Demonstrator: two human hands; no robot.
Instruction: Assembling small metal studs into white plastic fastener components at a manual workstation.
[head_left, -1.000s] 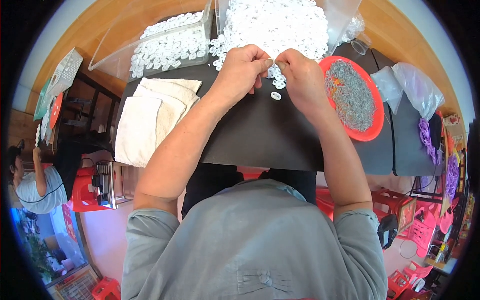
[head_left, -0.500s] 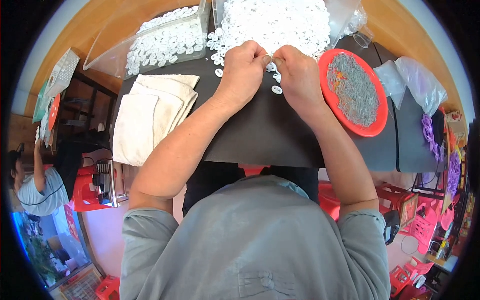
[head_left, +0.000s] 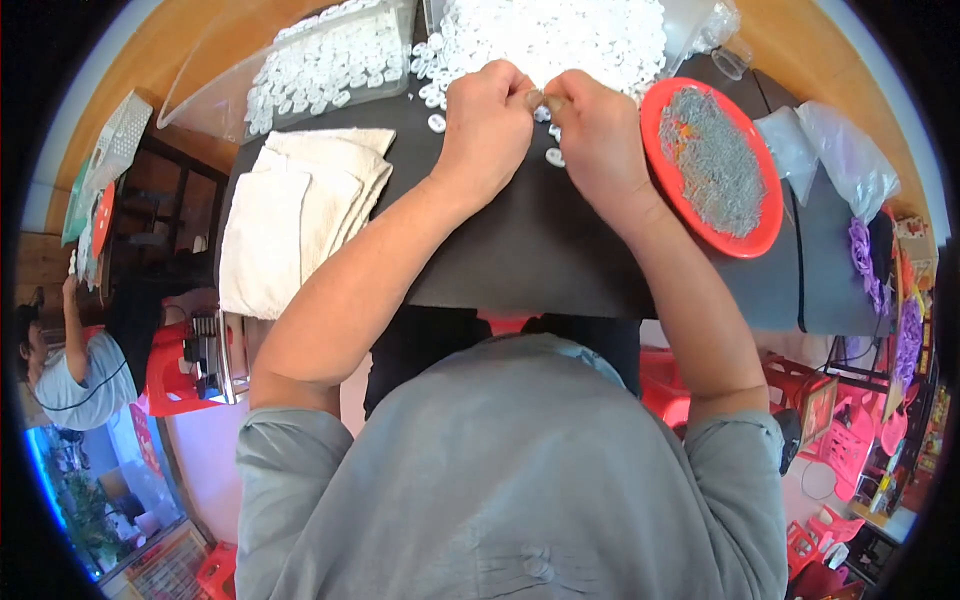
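Observation:
My left hand (head_left: 486, 130) and my right hand (head_left: 603, 132) meet above the far part of the dark table, both closed in a pinch. Their fingertips nearly touch, and whatever small thing they hold is too small and too covered to name. Just beyond lies a large heap of white oval plastic pieces (head_left: 550, 40), each with small holes. One loose white piece (head_left: 555, 157) rests near my right fingers, another (head_left: 437, 123) left of my left hand. Beside my right wrist stands a red oval plate (head_left: 768, 228) holding a pile of thin silvery metal pieces (head_left: 712, 165).
A clear bin (head_left: 190, 105) with more white pieces (head_left: 325, 70) sits at the far left. Folded cream cloths (head_left: 262, 235) lie by my left forearm. Clear plastic bags (head_left: 848, 150) and a purple cord (head_left: 863, 262) are at the right. Further left, another person (head_left: 85, 370) reaches up.
The whole view has shifted slightly, so the table sits higher in the picture. My hands stay pinched together over the same spot, with small finger movements.

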